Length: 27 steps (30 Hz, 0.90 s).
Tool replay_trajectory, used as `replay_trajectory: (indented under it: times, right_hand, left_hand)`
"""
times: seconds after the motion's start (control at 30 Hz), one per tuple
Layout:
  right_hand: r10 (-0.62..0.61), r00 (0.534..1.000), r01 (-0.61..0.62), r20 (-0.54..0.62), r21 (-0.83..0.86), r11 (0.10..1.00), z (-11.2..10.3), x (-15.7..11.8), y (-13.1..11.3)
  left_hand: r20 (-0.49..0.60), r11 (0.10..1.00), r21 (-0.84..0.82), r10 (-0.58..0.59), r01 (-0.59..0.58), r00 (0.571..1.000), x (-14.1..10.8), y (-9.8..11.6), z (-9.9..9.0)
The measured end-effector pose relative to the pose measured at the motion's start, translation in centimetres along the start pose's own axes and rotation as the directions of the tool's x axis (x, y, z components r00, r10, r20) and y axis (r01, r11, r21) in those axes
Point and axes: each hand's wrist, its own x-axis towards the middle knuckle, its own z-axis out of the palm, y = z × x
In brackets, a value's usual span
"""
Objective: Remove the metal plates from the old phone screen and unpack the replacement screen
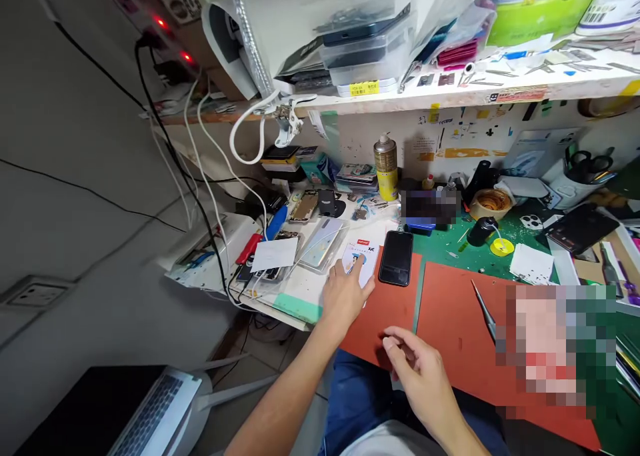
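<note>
My left hand (346, 296) rests on a white printed packet (367, 259) marked XR, at the left edge of the orange-red mat (450, 309). Its fingers are spread over the packet's lower part and hide some of it. Just right of the packet, a black smartphone (396, 259) lies flat with its dark screen up. Above the near edge of the mat hangs my right hand (417, 369), its fingers loosely curled and the thumb near the forefinger. Nothing shows in it, though the inner fingers are partly hidden.
Tweezers (484, 309) lie on the mat beside a blurred patch. Clear cases (323, 243) and a white card (275, 254) lie to the left. Behind stand a spray can (385, 169) and a tape roll (491, 204). A loaded shelf (450, 93) overhangs the bench; cables hang at left.
</note>
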Motion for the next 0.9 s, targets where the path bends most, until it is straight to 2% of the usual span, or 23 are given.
replay_trajectory:
  times: [0.1, 0.17, 0.27, 0.37, 0.47, 0.6, 0.73, 0.9]
  right_hand:
    - [-0.033, 0.999, 0.034, 0.007, -0.065, 0.997, 0.6, 0.6, -0.8]
    - [-0.049, 0.999, 0.049, 0.003, -0.106, 0.993, 0.9, 0.8, -1.3]
    - [-0.078, 0.997, 0.077, -0.002, -0.161, 0.984, 1.4, 1.0, -1.5]
    - [-0.089, 0.996, 0.083, -0.012, -0.241, 0.967, 2.0, 1.5, -1.4]
    - [-0.05, 0.999, 0.044, -0.011, -0.32, 0.947, 2.9, 2.8, -1.5]
    - [0.015, 0.999, -0.031, -0.044, -0.389, 0.921, 4.1, 5.9, -2.3]
    - [0.057, 0.995, -0.084, -0.077, -0.432, 0.898, 4.7, 8.4, -2.9]
    - [0.113, 0.991, -0.13, -0.067, -0.366, 0.921, 4.5, 9.0, -2.9]
  left_hand:
    - [-0.006, 0.999, -0.011, 0.044, -0.045, 0.999, 0.9, -0.1, -0.5]
    - [-0.015, 0.992, -0.029, 0.122, -0.122, 0.992, 2.2, -0.2, -0.9]
    - [-0.011, 0.957, -0.061, 0.284, -0.284, 0.959, 4.7, -0.4, -1.0]
    - [0.016, 0.925, -0.09, 0.371, -0.368, 0.928, 6.3, -0.7, 0.0]
    - [0.022, 0.919, -0.108, 0.385, -0.38, 0.923, 6.4, -0.9, 1.3]
    - [0.006, 0.921, -0.12, 0.374, -0.37, 0.928, 6.1, -1.0, 2.2]
    - [-0.006, 0.921, -0.133, 0.368, -0.365, 0.93, 6.0, -0.9, 2.4]
    - [0.018, 0.916, -0.156, 0.376, -0.368, 0.927, 6.5, -1.1, 1.8]
